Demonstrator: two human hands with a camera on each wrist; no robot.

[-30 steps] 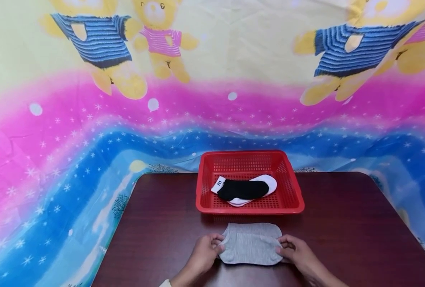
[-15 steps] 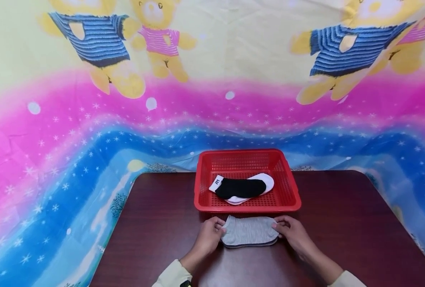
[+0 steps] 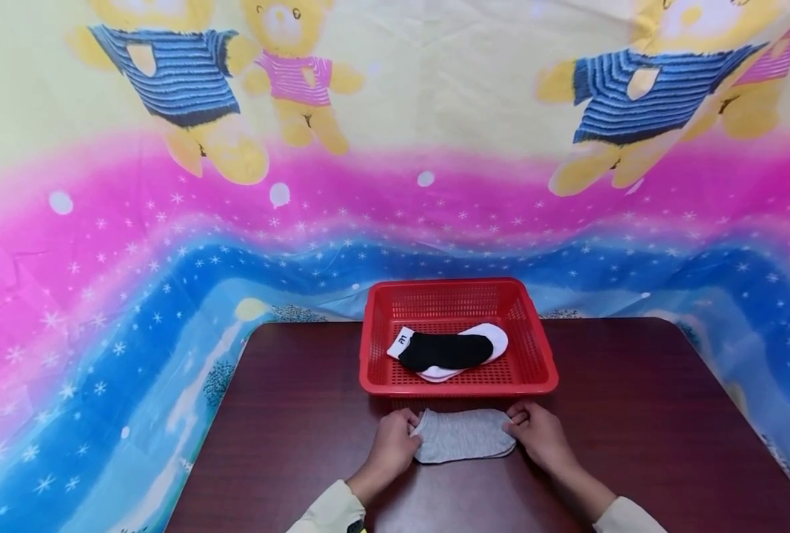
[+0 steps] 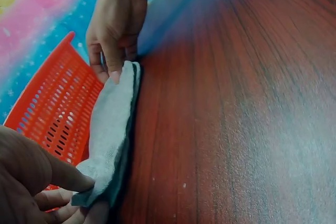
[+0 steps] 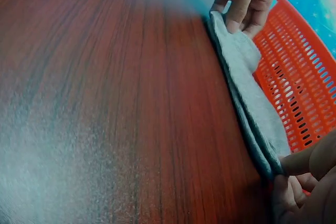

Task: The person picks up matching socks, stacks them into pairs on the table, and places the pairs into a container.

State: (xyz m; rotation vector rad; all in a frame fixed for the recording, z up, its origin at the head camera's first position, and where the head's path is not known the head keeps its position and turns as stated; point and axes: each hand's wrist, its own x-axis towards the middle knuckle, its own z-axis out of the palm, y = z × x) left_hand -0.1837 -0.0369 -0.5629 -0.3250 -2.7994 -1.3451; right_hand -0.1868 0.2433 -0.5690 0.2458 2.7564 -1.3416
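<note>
A pair of light grey ankle socks (image 3: 464, 436), one laid over the other, stretches flat between my two hands just in front of the red basket. My left hand (image 3: 395, 443) pinches the cuff end, thumb on top and fingers beneath, as the left wrist view shows. At the toe end, my right hand (image 3: 540, 435) pinches the layers between thumb and fingers. Both wrist views show the stacked edges of the socks (image 5: 247, 95) close to the tabletop; whether they touch it I cannot tell.
The red plastic basket (image 3: 461, 389) stands at the back of the dark wooden table (image 3: 634, 414). A black sock (image 3: 448, 351) with a white cuff lies on white socks (image 3: 499, 340) inside it. A bear-printed cloth (image 3: 395, 185) hangs behind.
Both hands have moved forward with the grey socks, toward the basket. The two socks, offset a second ago, now lie nearly in line, one over the other.
</note>
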